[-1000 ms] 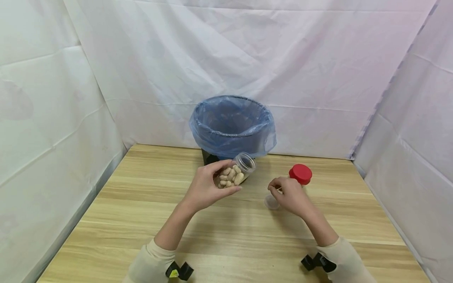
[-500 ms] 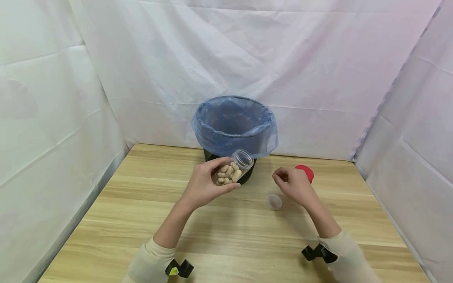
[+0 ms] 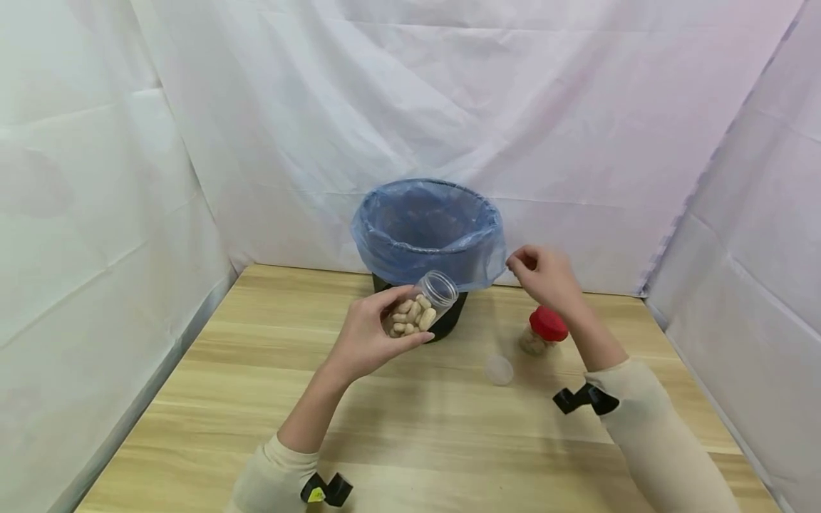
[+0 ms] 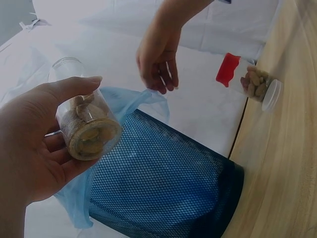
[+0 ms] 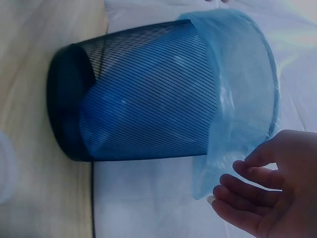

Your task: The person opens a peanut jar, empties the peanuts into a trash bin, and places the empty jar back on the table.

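My left hand grips a clear jar of unshelled peanuts, tilted with its open mouth toward the bin. In the left wrist view the jar's base faces the camera. My right hand is raised beside the right rim of the bin, which is a dark mesh basket with a blue bag folded over its edge. The thumb and index fingertips of that hand come together; I cannot tell whether something tiny is between them. Its other fingers are loosely curled.
A second jar with a red lid and tan nuts inside stands on the wooden table at the right. Near it lies a translucent round disc. White cloth hangs behind and along both sides.
My right hand has risen from beside the disc to the bin's right rim, uncovering the red-lidded jar. The left hand and its jar have stayed nearly still.
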A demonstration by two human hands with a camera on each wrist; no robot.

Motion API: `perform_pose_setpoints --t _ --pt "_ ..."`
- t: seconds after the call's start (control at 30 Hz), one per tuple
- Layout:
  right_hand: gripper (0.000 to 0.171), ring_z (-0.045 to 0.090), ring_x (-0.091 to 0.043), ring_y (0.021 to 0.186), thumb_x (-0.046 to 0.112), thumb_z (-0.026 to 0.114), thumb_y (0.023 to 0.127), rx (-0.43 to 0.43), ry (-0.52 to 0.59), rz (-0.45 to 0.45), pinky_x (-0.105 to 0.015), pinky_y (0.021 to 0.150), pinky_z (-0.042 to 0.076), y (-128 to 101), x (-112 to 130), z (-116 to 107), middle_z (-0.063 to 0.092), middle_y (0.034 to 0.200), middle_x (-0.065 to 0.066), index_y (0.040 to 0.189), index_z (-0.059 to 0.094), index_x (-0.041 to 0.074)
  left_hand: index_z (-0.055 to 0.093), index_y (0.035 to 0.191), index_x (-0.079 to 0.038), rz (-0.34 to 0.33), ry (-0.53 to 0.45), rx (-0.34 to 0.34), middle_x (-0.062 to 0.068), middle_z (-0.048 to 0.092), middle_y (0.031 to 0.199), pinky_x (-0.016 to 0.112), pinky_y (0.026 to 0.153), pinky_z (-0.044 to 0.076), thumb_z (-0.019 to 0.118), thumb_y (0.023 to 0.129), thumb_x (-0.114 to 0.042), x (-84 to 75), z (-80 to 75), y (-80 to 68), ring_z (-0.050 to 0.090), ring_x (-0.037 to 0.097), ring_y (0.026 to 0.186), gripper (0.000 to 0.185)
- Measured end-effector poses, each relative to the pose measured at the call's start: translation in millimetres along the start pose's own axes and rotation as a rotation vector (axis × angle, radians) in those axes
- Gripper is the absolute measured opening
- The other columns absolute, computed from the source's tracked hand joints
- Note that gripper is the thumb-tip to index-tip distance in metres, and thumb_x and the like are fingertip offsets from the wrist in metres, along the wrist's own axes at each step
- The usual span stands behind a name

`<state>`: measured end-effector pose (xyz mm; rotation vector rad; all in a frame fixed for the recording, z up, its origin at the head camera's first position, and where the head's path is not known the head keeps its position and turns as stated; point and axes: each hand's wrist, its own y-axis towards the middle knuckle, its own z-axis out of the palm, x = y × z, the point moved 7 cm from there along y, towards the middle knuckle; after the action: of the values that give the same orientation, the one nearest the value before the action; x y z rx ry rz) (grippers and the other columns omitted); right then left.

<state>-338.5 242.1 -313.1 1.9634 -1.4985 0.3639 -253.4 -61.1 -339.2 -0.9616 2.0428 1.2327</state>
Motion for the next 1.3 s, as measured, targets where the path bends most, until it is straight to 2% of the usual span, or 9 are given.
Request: perform_pose_setpoints --t 0.1,0.37,0.47,0.6,0.77,0.93,1.1,1.3 --pt "0.033 0.066 -0.026 0.088 0.029 0.057 0.11 -0.005 0.01 0.006 -0.038 0.078 0.051 13.9 2.9 -9.9 0.077 0.103 -0.016 0.115 0.078 0.004 0.07 0.141 -0.008 -0.003 -0.005 -0.001 0.006 0.077 0.13 0.026 0.087 0.063 0.097 0.081 -0.022 0.5 0.7 -0.9 0.076 0.014 0.104 0.067" --pt "0.036 0.07 -0.027 0.094 0.03 0.055 0.111 -0.035 0.005 0.018 -0.037 0.078 0.05 50.1 12.2 -28.1 0.078 0.107 -0.019 0.118 0.077 0.003 0.07 0.14 -0.007 -0.002 -0.021 -0.009 0.008 0.077 0.13 0.027 0.088 0.063 0.097 0.082 -0.018 -0.4 -2.1 1.0 0.077 0.016 0.105 0.066" --pt "0.04 0.072 -0.031 0.102 0.033 0.054 0.111 -0.023 0.026 0.046 -0.041 0.085 0.053 60.0 14.7 -30.7 0.077 0.116 -0.022 0.126 0.075 0.002 0.069 0.141 -0.006 0.0 -0.017 -0.01 0.008 0.077 0.13 0.026 0.088 0.063 0.096 0.082 -0.018 -0.1 -2.6 1.1 0.076 0.016 0.106 0.066" --pt "0.048 0.071 -0.037 0.117 0.039 0.053 0.112 0.005 0.047 0.079 -0.053 0.1 0.055 71.6 17.9 -30.8 0.073 0.13 -0.024 0.138 0.069 0.002 0.069 0.142 -0.006 0.001 -0.021 -0.008 0.008 0.077 0.13 0.025 0.089 0.062 0.096 0.083 -0.018 0.6 -2.5 1.3 0.076 0.017 0.106 0.066" --pt "0.056 0.067 -0.039 0.129 0.045 0.049 0.113 0.057 0.067 0.122 -0.058 0.112 0.051 84.9 21.9 -26.6 0.066 0.145 -0.022 0.15 0.062 0.005 0.069 0.142 -0.006 0.0 -0.029 -0.008 0.008 0.077 0.128 0.026 0.087 0.063 0.096 0.083 -0.017 -0.2 -3.6 1.7 0.076 0.016 0.104 0.066" --pt "0.059 0.061 -0.039 0.139 0.044 0.051 0.113 0.143 0.187 0.186 -0.053 0.119 0.048 95.4 25.7 -14.4 0.056 0.158 -0.022 0.158 0.055 0.006 0.07 0.141 -0.007 -0.004 -0.022 -0.012 0.006 0.078 0.126 0.026 0.086 0.062 0.096 0.082 -0.018 -0.6 -5.4 1.8 0.075 0.014 0.102 0.065" --pt "0.057 0.054 -0.037 0.147 0.035 0.049 0.114 0.222 0.27 0.236 -0.052 0.122 0.046 101.8 28.9 1.1 0.047 0.166 -0.021 0.163 0.048 0.006 0.07 0.14 -0.007 -0.002 -0.008 -0.016 0.006 0.078 0.126 0.026 0.086 0.062 0.096 0.083 -0.019 0.3 -7.0 1.9 0.075 0.015 0.101 0.064" --pt "0.057 0.056 -0.037 0.144 0.026 0.045 0.115 0.266 0.329 0.278 -0.053 0.119 0.048 101.0 30.6 11.7 0.044 0.168 -0.022 0.168 0.037 0.008 0.071 0.139 -0.009 -0.013 0.003 -0.021 0.005 0.077 0.127 0.027 0.087 0.062 0.097 0.082 -0.02 0.8 -7.4 1.6 0.075 0.014 0.103 0.064"
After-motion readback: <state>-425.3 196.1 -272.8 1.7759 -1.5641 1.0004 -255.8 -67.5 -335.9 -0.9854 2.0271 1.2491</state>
